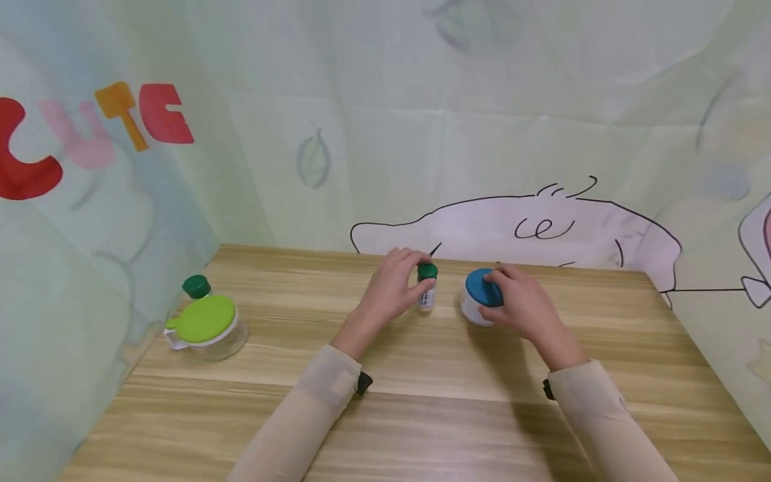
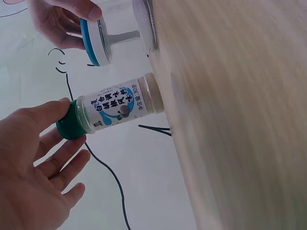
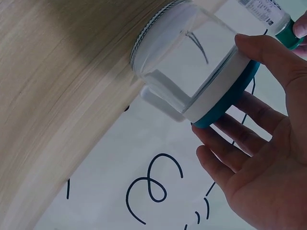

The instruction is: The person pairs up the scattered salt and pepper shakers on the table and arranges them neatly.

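- Reference: head view, with twelve o'clock directed away from the wearer.
- Nearest: pale sleeves (image 1: 301,422) at seven and four o'clock of the view centre, over the wood-grain table (image 1: 446,442).
- Next: light-green-lidded jar (image 1: 227,345) on the table, well apart from both hands, at nine o'clock of the spice bottle (image 1: 425,299). Just behind, toward twelve: dark-green-capped bottle (image 1: 197,287), mostly hidden.
- Right hand (image 1: 530,304), at three o'clock of the blue-lidded jar (image 1: 472,310): clamped across the lid rim between thumb and fingers. Location of jar: upright on the table, at three o'clock of the spice bottle, near but apart.
- Handling, jar: probably rigid, smooth and slippery, possibly glass and fragile; likely the heavier of the two. Hold by the body or handle; avoid lifting by the lid alone, in case of a loose fit.
- Left hand (image 1: 391,288), at nine o'clock of the spice bottle: thumb and forefinger closed on the green cap (image 1: 427,271), other fingers clear. Location of bottle: upright on the table.
- Handling, bottle: probably light, stiff and easily tipped. Grip around the labelled body for steadiness, or at the cap for turning.
- Visible only at the wrists: clear jar wall and handle in the right view; large printed label in the left. Visible only from the head: light-green-lidded jar and dark-green-capped bottle.
- Farthest, at twelve o'clock: printed backdrop (image 1: 385,154).
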`<action>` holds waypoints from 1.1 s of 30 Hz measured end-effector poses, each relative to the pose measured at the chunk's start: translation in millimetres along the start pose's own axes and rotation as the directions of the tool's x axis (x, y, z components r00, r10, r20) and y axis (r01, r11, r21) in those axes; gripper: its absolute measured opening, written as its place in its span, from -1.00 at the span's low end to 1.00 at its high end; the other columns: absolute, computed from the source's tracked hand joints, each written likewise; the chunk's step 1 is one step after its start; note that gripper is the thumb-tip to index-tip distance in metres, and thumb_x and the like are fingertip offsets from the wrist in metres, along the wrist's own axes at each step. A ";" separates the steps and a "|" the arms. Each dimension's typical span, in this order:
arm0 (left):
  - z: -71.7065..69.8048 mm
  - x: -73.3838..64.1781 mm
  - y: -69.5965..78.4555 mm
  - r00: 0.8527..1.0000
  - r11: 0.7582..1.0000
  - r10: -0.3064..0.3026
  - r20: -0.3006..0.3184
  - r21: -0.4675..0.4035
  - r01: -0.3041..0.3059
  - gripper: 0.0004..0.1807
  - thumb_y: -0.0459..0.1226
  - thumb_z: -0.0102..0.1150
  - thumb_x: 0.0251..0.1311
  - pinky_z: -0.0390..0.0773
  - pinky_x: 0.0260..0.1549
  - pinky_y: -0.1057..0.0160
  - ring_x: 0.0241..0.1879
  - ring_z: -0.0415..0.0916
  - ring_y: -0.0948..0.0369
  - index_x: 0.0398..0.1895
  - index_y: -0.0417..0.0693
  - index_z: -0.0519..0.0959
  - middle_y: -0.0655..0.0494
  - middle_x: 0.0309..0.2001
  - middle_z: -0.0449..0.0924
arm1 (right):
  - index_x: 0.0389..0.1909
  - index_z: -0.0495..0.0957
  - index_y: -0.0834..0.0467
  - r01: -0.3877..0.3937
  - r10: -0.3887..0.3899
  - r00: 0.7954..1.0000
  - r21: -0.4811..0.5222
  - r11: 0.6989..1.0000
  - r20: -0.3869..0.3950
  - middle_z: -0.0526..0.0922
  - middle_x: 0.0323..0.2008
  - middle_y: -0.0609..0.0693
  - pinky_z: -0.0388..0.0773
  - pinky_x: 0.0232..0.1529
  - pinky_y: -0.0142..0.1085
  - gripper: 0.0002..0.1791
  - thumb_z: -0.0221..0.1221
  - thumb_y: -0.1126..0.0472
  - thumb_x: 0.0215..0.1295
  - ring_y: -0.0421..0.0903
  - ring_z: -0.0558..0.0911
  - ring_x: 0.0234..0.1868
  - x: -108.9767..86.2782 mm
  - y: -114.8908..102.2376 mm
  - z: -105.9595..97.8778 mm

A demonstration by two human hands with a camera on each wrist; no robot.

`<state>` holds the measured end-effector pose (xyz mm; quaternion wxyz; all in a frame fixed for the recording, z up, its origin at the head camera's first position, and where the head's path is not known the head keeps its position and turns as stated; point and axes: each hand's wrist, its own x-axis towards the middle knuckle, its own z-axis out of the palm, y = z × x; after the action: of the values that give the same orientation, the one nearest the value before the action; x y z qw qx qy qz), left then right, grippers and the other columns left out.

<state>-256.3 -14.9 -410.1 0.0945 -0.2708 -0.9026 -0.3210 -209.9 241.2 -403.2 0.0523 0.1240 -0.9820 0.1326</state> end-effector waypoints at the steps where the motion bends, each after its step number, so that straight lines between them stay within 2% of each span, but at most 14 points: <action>1: 0.5 0.0 0.2 1.000 1.000 -0.002 0.001 0.001 0.002 -0.60 -0.15 0.41 0.40 0.46 0.39 0.01 0.21 0.53 0.07 0.22 -0.06 0.65 0.04 0.17 0.67 | 0.32 0.56 0.31 0.003 -0.003 1.000 -0.003 1.000 -0.002 0.48 0.36 0.39 0.57 0.26 0.28 -0.31 0.47 0.04 0.27 0.40 0.57 0.25 0.1 -0.4 -0.6; 7: 6.3 2.6 4.2 0.999 1.000 0.014 0.030 0.011 -0.014 -0.58 -0.12 0.39 0.41 0.53 0.27 0.03 0.13 0.51 0.06 0.24 -0.07 0.64 0.03 0.17 0.66 | 0.32 0.56 0.31 0.009 -0.009 1.000 -0.018 1.000 -0.005 0.49 0.34 0.38 0.57 0.26 0.28 -0.31 0.47 0.03 0.27 0.40 0.57 0.24 0.8 -1.2 -2.8; 16: 12.5 7.6 13.3 0.999 1.000 0.023 0.048 0.001 -0.023 -0.58 -0.10 0.40 0.41 0.54 0.27 0.08 0.14 0.50 0.10 0.24 -0.03 0.64 0.08 0.16 0.66 | 0.30 0.58 0.31 0.018 -0.017 1.000 -0.062 0.998 0.021 0.51 0.32 0.37 0.59 0.25 0.27 -0.33 0.47 0.03 0.28 0.36 0.58 0.23 0.8 -5.4 -5.3; 23: 19.1 9.9 17.0 0.998 1.000 0.015 0.062 -0.014 -0.014 -0.60 -0.11 0.42 0.39 0.57 0.18 0.10 0.08 0.50 0.11 0.20 -0.01 0.64 0.08 0.10 0.66 | 0.29 0.58 0.31 0.016 -0.014 0.999 -0.081 0.997 0.033 0.52 0.30 0.37 0.60 0.24 0.26 -0.34 0.48 0.03 0.28 0.35 0.60 0.22 1.6 -8.1 -4.9; 33: 25.1 12.6 17.7 0.998 0.999 0.009 0.056 -0.032 -0.007 -0.60 -0.12 0.44 0.37 0.54 0.27 0.06 0.13 0.53 0.11 0.18 -0.03 0.64 0.07 0.12 0.67 | 0.25 0.59 0.30 0.025 -0.020 0.999 -0.116 0.993 0.047 0.54 0.28 0.36 0.62 0.21 0.23 -0.37 0.48 0.04 0.28 0.34 0.62 0.17 2.0 -12.0 -7.4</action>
<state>-257.1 17.8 -415.9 0.0661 -0.2847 -0.8986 -0.3273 -208.2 231.7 -392.9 0.0382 0.1347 -0.9876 0.0715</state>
